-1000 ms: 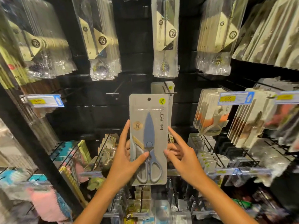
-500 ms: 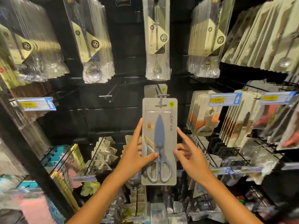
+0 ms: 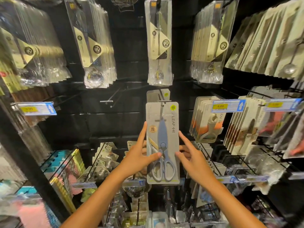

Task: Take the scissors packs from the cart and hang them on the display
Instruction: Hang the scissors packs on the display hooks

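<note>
- Head view: I hold one scissors pack [image 3: 162,143] upright in front of the black display wall [image 3: 128,116], its top edge level with the tip of a peg hook [image 3: 165,101], which sits right at the hang hole.
- My left hand [image 3: 138,156] grips the pack's left edge: the thumb lies across the front of the card just beside the scissors' handles, the index finger runs straight up along the edge, and the other fingers curl behind the card.
- My right hand [image 3: 191,159] is at the pack's right edge: the index finger points up along that edge, the thumb touches the front near the lower right, and the remaining fingers reach behind. It pinches the card lightly rather than closing fully round it.
- A second pack [image 3: 158,94] of the same kind already hangs further back on the same hook, its top showing above the one I hold.
- Spoon packs [image 3: 158,43] hang in the row above; a blue price tag [image 3: 228,106] sits just to the right, another price label [image 3: 37,109] well off to the left.
- Against a second ago: the pack was lower and left of the hook then, its top clear of the tip. Half a second ago it had reached the hook. Now it is higher and centred on it, and both hands have kept the same grip.
</note>
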Demonstrator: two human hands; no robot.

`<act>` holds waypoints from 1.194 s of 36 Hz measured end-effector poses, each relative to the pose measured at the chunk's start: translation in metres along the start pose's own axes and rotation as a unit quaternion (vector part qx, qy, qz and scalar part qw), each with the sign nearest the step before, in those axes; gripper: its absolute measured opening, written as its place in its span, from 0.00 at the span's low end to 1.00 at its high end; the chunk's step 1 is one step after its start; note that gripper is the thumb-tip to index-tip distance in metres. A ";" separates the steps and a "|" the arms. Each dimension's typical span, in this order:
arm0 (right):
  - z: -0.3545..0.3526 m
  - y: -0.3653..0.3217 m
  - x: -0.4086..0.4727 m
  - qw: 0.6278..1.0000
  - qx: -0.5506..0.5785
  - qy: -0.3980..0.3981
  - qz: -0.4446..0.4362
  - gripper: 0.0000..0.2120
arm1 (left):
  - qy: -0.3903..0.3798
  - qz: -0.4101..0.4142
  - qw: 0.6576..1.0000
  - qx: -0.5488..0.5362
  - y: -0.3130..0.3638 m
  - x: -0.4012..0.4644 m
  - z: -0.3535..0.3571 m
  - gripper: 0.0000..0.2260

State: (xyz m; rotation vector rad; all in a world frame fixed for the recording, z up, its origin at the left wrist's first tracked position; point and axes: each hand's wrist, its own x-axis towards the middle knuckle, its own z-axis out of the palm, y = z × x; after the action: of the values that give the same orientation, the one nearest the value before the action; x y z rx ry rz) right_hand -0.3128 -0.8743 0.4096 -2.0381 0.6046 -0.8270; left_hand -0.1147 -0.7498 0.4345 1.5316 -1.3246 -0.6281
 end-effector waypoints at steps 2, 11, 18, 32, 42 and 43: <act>0.001 0.003 0.007 1.000 -0.011 -0.019 0.009 0.36 | -0.022 -0.010 1.000 0.003 -0.002 0.006 -0.002 0.51; 0.016 0.027 0.064 0.998 -0.050 -0.045 -0.005 0.48 | -0.041 -0.053 0.997 -0.024 -0.002 0.056 -0.009 0.47; 0.027 0.045 0.112 0.998 -0.058 -0.021 0.011 0.51 | -0.030 -0.089 0.995 -0.025 0.010 0.083 -0.015 0.50; 0.019 0.031 0.136 0.996 -0.032 -0.038 0.073 0.43 | 0.010 -0.122 0.992 0.032 0.010 0.105 -0.018 0.47; 0.028 0.044 0.078 0.986 -0.117 -0.116 0.032 0.32 | 0.024 -0.072 0.958 0.276 -0.040 0.043 -0.024 0.33; 0.030 0.043 0.071 0.983 -0.133 -0.128 0.007 0.31 | 0.019 -0.065 0.949 0.308 -0.046 0.033 -0.025 0.32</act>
State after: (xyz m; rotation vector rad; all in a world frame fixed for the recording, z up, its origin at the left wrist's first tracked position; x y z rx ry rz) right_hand -0.2488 -0.9292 0.3840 -2.3326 0.6076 -0.4824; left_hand -0.0646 -0.7757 0.4094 2.1333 -1.4783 -0.2638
